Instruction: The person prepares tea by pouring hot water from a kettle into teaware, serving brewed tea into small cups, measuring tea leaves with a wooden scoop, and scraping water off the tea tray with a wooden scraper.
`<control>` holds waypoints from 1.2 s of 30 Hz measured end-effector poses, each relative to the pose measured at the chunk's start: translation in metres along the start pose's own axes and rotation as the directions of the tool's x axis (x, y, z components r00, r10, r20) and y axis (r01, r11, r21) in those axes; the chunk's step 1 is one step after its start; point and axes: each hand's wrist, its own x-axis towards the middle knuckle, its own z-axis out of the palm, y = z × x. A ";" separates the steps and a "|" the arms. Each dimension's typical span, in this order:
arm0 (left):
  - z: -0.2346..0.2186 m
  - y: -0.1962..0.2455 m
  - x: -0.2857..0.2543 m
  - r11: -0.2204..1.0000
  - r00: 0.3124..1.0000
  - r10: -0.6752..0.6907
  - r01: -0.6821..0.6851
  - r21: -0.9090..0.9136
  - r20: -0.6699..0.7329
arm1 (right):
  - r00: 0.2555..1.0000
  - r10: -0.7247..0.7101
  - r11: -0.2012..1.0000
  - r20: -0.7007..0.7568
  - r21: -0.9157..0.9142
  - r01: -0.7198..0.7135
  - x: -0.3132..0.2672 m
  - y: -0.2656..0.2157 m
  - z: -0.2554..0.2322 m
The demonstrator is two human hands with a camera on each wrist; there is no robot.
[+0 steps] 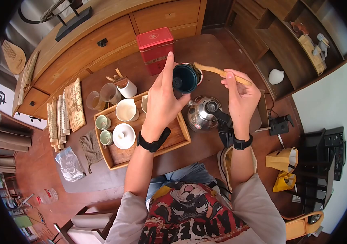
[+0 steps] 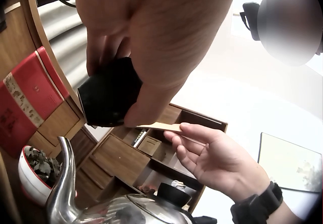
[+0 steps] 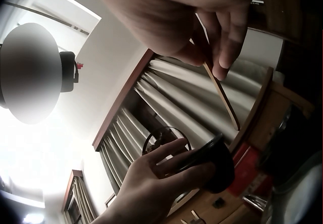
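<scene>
Left hand [image 1: 162,99] grips a cup [image 1: 185,81]; right hand [image 1: 243,93] pinches a scoop [image 1: 214,70].
Head: the cup is above the worktop [image 1: 202,45], appearing between the tin [image 1: 155,42] and kettle [image 1: 201,118]. Left wrist: the left hand wraps the cup; a bowl [image 2: 29,183] of leaves [image 2: 45,166] sits beside the kettle. Right wrist: the scoop's tip shows apart from the cup.

My left hand [image 1: 163,97] hides part of a pale vessel [image 1: 144,104] near the far edge of the tray [image 1: 178,131]. The dark cup [image 1: 185,79] covers most of the bowl [image 1: 200,76]. Lettering on the red tin [image 1: 155,42] is too small to read.
</scene>
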 end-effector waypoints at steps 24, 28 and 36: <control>-0.001 0.002 -0.002 0.991 0.992 -0.126 0.125 -0.042 -0.010 | 0.973 -0.218 0.965 0.071 -0.130 0.226 -0.006 -0.018 0.006; -0.001 0.002 -0.002 0.987 0.988 -0.149 0.147 -0.067 -0.031 | 0.964 -0.252 0.959 0.084 -0.112 0.261 -0.007 -0.012 0.008; -0.002 0.004 -0.001 0.975 0.979 -0.200 0.196 -0.108 -0.030 | 0.991 -0.135 0.990 0.009 -0.041 0.136 -0.008 -0.010 0.006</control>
